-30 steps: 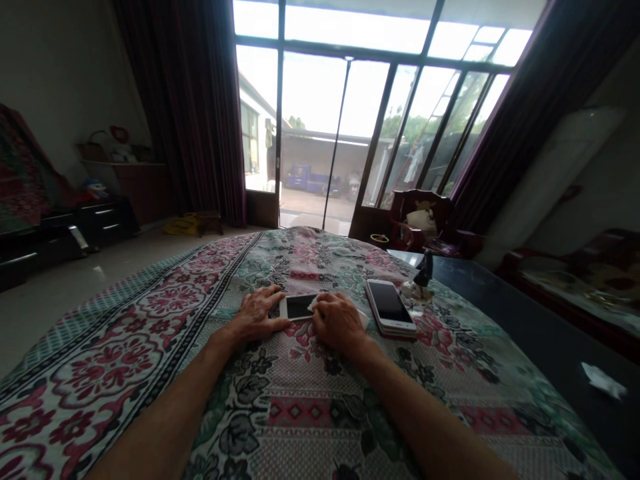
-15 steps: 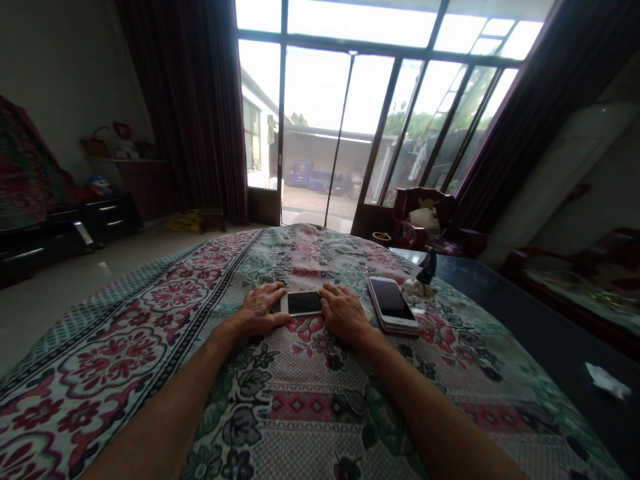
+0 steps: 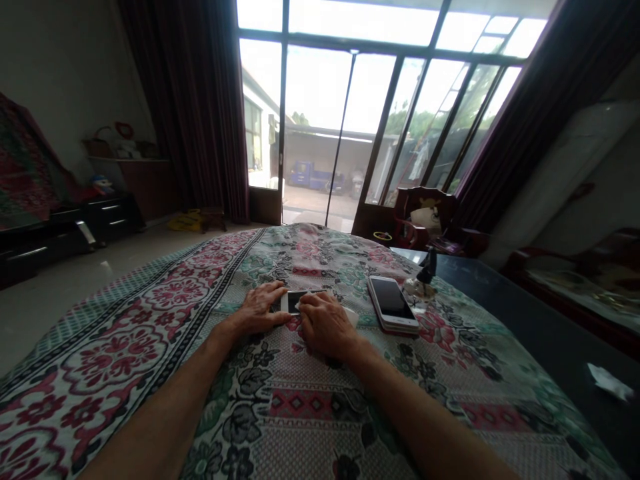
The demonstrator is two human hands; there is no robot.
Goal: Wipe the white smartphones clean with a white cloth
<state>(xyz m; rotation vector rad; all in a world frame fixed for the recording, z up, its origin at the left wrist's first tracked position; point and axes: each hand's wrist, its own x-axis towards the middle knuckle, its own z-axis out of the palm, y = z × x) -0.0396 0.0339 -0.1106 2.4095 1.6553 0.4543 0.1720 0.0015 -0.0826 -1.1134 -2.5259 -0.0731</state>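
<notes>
Left hand [image 3: 263,309] holds phone [image 3: 292,303] by edge, cloth [image 3: 165,297] spreading leftward.

The white-framed smartphone [image 3: 291,303] lies flat and sideways before me, dark screen up, its left end held in my left hand [image 3: 261,308]; white tissue [image 3: 351,317] shows beneath my right hand [image 3: 327,323].

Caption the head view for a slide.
Left hand holds a white phone on patterned cloth; right hand, gripping something white, covers part of its screen.
</notes>
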